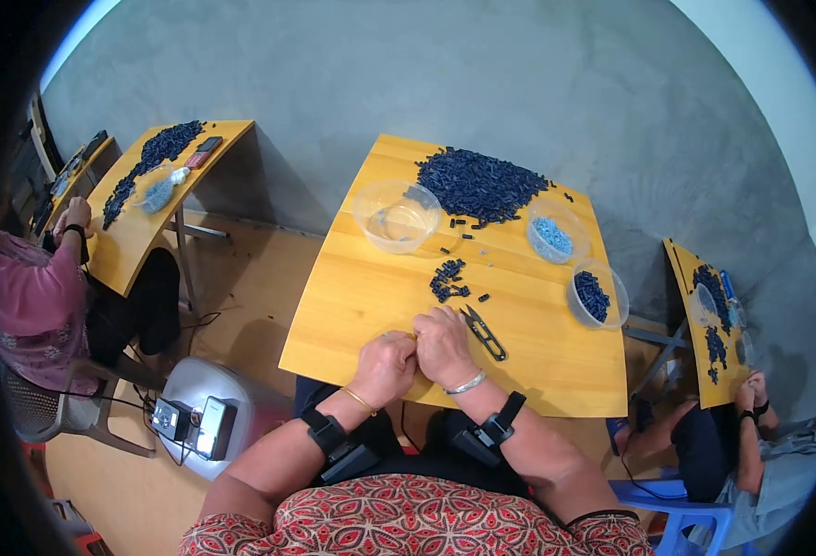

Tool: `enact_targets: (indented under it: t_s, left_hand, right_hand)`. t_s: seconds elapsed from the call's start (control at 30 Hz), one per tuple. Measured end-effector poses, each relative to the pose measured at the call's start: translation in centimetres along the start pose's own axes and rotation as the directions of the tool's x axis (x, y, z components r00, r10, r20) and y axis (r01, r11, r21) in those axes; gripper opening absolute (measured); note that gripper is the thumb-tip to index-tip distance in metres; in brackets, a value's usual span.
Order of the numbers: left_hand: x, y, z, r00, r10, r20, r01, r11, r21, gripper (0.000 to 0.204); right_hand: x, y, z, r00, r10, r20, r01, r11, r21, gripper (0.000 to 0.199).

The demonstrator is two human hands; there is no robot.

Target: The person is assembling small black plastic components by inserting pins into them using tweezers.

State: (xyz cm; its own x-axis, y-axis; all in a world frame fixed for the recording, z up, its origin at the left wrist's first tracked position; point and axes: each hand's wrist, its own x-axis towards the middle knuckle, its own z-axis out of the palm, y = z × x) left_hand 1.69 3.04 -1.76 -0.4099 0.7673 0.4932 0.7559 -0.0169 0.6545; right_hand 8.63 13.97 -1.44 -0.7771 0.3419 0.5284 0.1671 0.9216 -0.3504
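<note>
Above the near edge of the yellow wooden table (343,324), my left hand (385,364) and my right hand (443,347) meet with fingers pinched together. Whatever lies between the fingertips is hidden. Just right of my right hand lies a pair of black thread snips (484,334). Beyond the hands is a small group of short black tube-like pieces (448,280), with a few more scattered around it. A large heap of the same pieces (482,183) covers the far part of the table.
A clear plastic bowl (363,227) stands at left. On the right are a bowl of light blue bits (552,237) and a bowl of black pieces (592,296). People work at tables on both sides. A grey stool (206,380) with devices and cables stands at lower left.
</note>
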Motion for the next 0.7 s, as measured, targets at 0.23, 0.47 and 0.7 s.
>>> enact_targets:
  t_s: [0.23, 0.47, 0.7]
  left_hand:
    - [0.0, -0.4, 0.0, 1.000, -0.009, 0.020, 0.009, 1.000, -0.011, 0.003]
    - [0.4, -0.2, -0.7, 0.999, 0.026, 0.043, -0.028, 0.998, 0.048, 0.004]
    - [0.2, -0.2, -1.1, 0.997, -0.078, 0.020, 0.079, 0.992, -0.098, 0.007]
  right_hand:
    - [0.2, 0.0, 0.2, 0.999, 0.018, 0.052, -0.017, 1.000, -0.019, 0.013]
    - [0.6, -0.5, -0.2, 0.997, 0.026, 0.075, -0.020, 0.997, -0.079, 0.013]
    - [0.6, 0.4, -0.3, 1.000, 0.011, -0.021, -0.006, 0.969, 0.245, 0.007]
